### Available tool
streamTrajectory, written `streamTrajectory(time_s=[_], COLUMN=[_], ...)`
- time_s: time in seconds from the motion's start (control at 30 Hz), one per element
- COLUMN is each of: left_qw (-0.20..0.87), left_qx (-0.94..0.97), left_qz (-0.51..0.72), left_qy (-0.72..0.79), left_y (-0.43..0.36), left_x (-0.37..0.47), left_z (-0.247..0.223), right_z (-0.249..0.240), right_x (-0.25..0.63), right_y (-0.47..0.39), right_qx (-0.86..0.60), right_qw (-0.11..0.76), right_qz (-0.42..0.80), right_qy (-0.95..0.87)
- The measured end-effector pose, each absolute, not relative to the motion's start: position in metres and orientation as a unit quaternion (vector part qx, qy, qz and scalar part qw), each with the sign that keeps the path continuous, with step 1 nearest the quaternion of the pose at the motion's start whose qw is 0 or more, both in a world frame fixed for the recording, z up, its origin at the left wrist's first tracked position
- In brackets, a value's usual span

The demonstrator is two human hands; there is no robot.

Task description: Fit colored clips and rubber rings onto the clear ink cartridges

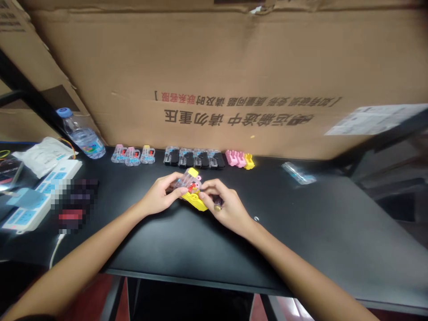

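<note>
Low over the middle of the black table, my left hand is closed on the side of a small clear plastic case with a yellow cap, its thumb pressed on the front. Red and pink bits show inside the case. A yellow plastic shell sits against its lower side, tilted. My right hand is closed too, its fingertips at the right side of the case and shell. From its palm sticks the round, brass-coloured end of a dark handle; the other end is hidden by the fingers.
Behind my hands stand clear cases with pink or yellow caps, clear-and-black cases, and pink and yellow shells. A water bottle and power strip are left; a clear packet lies right. Cardboard walls the back.
</note>
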State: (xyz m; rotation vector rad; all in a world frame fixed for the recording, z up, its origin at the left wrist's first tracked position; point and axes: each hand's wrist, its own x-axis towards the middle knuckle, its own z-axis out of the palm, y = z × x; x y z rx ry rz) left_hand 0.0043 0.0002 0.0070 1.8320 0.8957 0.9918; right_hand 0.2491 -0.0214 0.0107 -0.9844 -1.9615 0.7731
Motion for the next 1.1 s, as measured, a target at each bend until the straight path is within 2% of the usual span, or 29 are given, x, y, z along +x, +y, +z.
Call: streamTrajectory(time_s=[0.23,0.7,0.97,1.1], left_qw=[0.302,0.341,0.351,0.321], left_qx=[0.806,0.817,0.791,0.732], left_qz=[0.390,0.351,0.396,0.456], left_qy=[0.327,0.305,0.307,0.390], left_y=[-0.005,-0.002,-0.002,0.011], left_x=[0.003,-0.001,-0.002,-0.012], left_z=[0.010,0.018,0.028,0.023], right_z=[0.012,0.012,0.022,0.025], right_x=[0.249,0.242,0.243,0.258], right_y=[-0.021,-0.031,-0.034,-0.020], right_qx=[-0.378,-0.398,-0.384,-0.383], right_qw=[0.378,0.376,0.397,0.417], right_qz=[0.184,0.193,0.186,0.126], right_qy=[-0.825,-0.814,-0.813,-0.814])
